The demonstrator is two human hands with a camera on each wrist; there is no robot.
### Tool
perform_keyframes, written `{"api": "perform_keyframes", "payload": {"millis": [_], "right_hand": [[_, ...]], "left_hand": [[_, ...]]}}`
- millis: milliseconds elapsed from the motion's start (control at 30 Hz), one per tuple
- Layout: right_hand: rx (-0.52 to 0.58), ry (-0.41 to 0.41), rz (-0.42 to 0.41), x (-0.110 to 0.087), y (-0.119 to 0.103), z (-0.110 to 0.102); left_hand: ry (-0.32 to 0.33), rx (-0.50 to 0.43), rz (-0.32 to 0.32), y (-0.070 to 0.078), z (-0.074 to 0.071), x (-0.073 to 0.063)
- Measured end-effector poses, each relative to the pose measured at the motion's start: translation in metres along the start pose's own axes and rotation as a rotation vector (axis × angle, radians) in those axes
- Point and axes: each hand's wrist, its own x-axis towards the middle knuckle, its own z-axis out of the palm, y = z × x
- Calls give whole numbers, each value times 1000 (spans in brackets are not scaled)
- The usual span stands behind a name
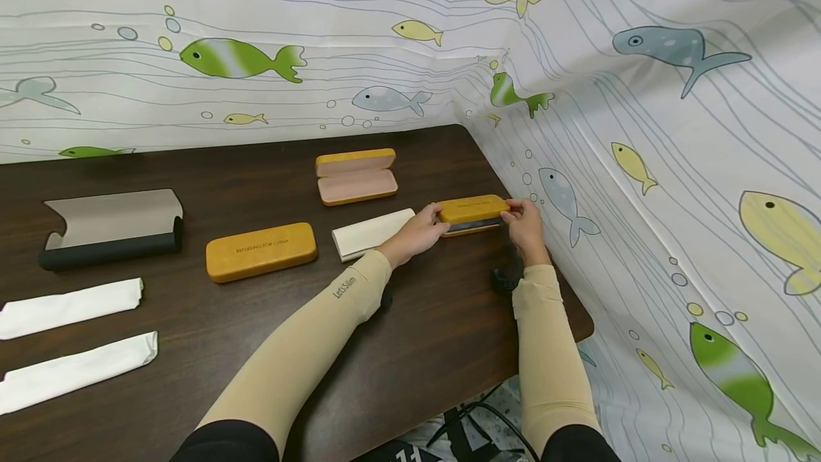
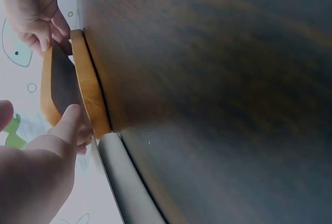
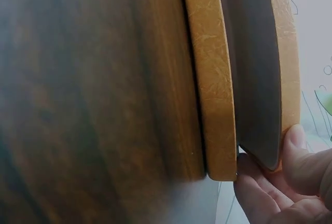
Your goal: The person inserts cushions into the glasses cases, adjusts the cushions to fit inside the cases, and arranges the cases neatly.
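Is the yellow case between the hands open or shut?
The case is partly open: its lid stands apart from its base, showing its inside.

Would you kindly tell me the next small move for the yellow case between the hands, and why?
Perhaps raise the lid of the yellow case further: it stands partly open, with the left hand and right hand at its ends.

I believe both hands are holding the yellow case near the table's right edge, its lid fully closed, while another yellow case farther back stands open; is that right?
Not quite: the lid is partly open, as the right wrist view shows. The left hand and right hand do hold the yellow case, and the other yellow case farther back stands open.
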Motion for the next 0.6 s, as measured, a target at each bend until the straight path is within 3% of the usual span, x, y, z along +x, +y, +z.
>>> {"api": "perform_keyframes", "payload": {"millis": [200,333,600], "right_hand": [[-123,37,-62,-3,3,0],[-185,-8,-79,-5,4,1],[-197,-79,-48,-10,3,-2]], "left_hand": [[6,108,3,2,5,-2],[-21,195,-9,6,7,-7],[-21,195,-10,7,7,-12]]}}
